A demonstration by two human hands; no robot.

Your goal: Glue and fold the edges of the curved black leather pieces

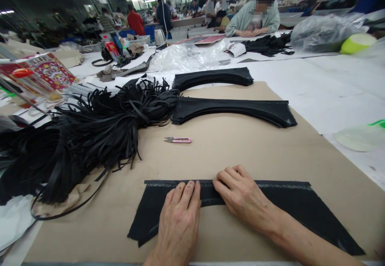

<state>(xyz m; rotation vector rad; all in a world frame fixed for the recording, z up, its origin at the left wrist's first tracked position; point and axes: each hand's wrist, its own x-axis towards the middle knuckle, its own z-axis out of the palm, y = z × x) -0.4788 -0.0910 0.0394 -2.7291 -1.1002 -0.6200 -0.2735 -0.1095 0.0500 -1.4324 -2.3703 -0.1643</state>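
A curved black fabric piece lies flat on the brown paper in front of me. My left hand rests on its left part, fingers together and flat, fingertips at the top edge. My right hand lies just to the right, fingers pressed down on the same folded top edge. Neither hand holds anything. Small pink thread snips lie on the paper just beyond my hands.
A big heap of black strips fills the left side. Two stacks of curved black pieces lie further back. Clear plastic bags, printed packets and other workers at far tables are behind.
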